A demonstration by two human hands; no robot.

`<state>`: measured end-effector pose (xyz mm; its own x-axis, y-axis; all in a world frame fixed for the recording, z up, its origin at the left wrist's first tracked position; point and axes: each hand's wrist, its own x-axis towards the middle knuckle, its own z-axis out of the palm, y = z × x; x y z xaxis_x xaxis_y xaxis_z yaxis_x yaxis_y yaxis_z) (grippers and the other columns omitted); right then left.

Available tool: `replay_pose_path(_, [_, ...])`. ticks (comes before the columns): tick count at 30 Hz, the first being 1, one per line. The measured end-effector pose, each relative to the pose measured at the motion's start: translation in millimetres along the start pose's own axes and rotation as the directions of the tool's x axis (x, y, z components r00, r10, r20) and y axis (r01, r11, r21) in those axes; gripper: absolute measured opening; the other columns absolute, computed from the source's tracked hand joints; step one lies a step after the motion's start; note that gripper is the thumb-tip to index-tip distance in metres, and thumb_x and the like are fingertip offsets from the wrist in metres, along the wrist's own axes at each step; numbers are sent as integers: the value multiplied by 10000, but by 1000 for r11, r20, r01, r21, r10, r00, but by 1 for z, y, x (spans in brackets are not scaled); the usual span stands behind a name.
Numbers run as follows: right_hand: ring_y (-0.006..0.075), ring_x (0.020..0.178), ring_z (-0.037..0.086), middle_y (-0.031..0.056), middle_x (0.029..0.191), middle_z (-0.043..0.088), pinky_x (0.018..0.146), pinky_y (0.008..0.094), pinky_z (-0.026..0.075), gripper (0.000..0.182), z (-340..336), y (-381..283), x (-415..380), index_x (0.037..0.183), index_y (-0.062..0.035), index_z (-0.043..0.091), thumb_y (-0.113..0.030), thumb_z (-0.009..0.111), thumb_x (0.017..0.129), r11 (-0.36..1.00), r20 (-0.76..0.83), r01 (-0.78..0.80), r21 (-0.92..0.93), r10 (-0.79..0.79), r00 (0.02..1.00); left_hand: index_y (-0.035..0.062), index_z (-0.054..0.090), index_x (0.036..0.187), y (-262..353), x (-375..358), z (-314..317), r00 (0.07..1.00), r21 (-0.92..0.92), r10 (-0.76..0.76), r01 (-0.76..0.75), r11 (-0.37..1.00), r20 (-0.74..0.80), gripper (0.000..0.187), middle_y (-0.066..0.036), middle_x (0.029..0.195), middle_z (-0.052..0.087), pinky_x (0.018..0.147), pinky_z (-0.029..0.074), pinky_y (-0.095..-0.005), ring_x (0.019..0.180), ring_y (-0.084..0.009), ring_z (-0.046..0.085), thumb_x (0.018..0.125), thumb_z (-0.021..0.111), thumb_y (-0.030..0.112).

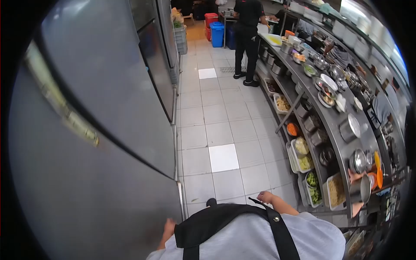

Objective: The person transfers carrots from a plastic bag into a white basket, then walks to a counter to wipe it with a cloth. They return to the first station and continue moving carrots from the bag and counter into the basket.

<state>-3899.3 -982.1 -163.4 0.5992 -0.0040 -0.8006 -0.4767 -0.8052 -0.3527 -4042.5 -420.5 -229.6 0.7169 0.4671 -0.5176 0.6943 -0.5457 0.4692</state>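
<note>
My left hand (170, 226) hangs low beside the grey steel cabinet door (130, 208); motion smears it and my apron partly covers it. On the other side, my right hand (265, 197) is out over the tiled floor with its fingers curled in, and nothing shows in them. The dark end of an apron strap (258, 202) overlaps the view right beside those fingers. I wear a black apron (212, 221) over a grey shirt. The tip of a dark shoe (211, 202) shows below the apron's edge.
Tall steel cabinets line the left. A long steel counter (320, 104) with pots and bowls runs along the right, food tubs (302, 147) on its lower shelves. Ahead, a person in black (247, 39) stands at the counter. Blue (217, 34) and red bins (211, 19) stand farther back.
</note>
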Motion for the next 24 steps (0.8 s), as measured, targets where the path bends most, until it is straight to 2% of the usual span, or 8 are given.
replay_pose_path(3, [163, 625, 601, 53, 752, 618, 490, 311, 475, 186, -28, 4, 59, 880, -75, 611, -232, 555, 797, 955, -320, 189, 227, -111, 941, 65, 544, 1123, 159, 123, -26, 992, -120, 120, -123, 985, -36, 400, -133, 1001, 623, 817, 466, -359, 943, -260, 601, 791, 643, 266])
replay_pose_path(4, [264, 658, 634, 152, 772, 649, 598, 372, 516, 318, -48, -21, 48, 880, -25, 612, -326, 582, 785, 890, -306, 60, 453, 92, 948, 61, 527, 1150, 216, 155, -36, 990, -119, 140, -135, 984, 33, 414, -145, 1014, 618, 816, 467, -364, 951, -267, 598, 798, 643, 244])
replay_pose_path(6, [272, 734, 641, 151, 789, 655, 684, 377, 513, 336, -43, 58, 152, 882, -24, 613, -343, 554, 793, 882, -305, 164, -443, -319, 897, 59, 510, 1174, 312, 221, -53, 970, -18, 215, -214, 977, 118, 425, -151, 1022, 617, 813, 470, -368, 953, -273, 597, 806, 643, 224])
replay_pose_path(11, [292, 882, 619, 137, 874, 659, 779, 410, 488, 307, -158, 40, 204, 837, -82, 665, -352, 521, 825, 891, -112, 365, -271, -406, 907, 86, 501, 1188, 484, 346, -56, 914, 202, 375, -401, 894, 156, 441, -139, 1081, 610, 851, 463, -388, 1014, -297, 580, 795, 636, 236])
replay_pose_path(14, [308, 914, 605, 153, 900, 651, 804, 416, 477, 311, -267, -51, 266, 853, -75, 666, -354, 532, 819, 967, 44, 1, -255, 11, 999, 69, 483, 1191, 521, 386, -41, 947, 137, 281, -302, 943, 156, 476, -128, 1033, 624, 815, 470, -349, 971, -245, 596, 807, 643, 300])
replay_pose_path(17, [327, 942, 591, 173, 901, 645, 828, 418, 466, 315, -376, -107, 349, 872, -41, 660, -328, 542, 814, 888, -78, 58, -457, -105, 991, 82, 526, 1159, 540, 409, -43, 905, 203, 91, -190, 961, 416, 455, -147, 1058, 620, 854, 458, -397, 1000, -309, 585, 779, 640, 305])
replay_pose_path(19, [227, 571, 638, 117, 714, 649, 630, 370, 529, 282, -439, -152, 425, 812, -39, 634, -312, 564, 797, 986, -327, -28, -162, -27, 945, 74, 537, 1148, 556, 415, -50, 883, 233, 6, -131, 964, 469, 441, -154, 1085, 609, 860, 455, -402, 1014, -320, 577, 785, 630, 306])
replay_pose_path(24, [223, 584, 627, 122, 711, 643, 586, 338, 515, 217, -592, -333, 551, 861, -39, 622, -240, 571, 797, 961, -561, 273, -45, -250, 789, 69, 541, 1148, 582, 500, -51, 896, 316, -199, 70, 946, 397, 441, -162, 1100, 601, 863, 453, -405, 1023, -326, 571, 786, 624, 306])
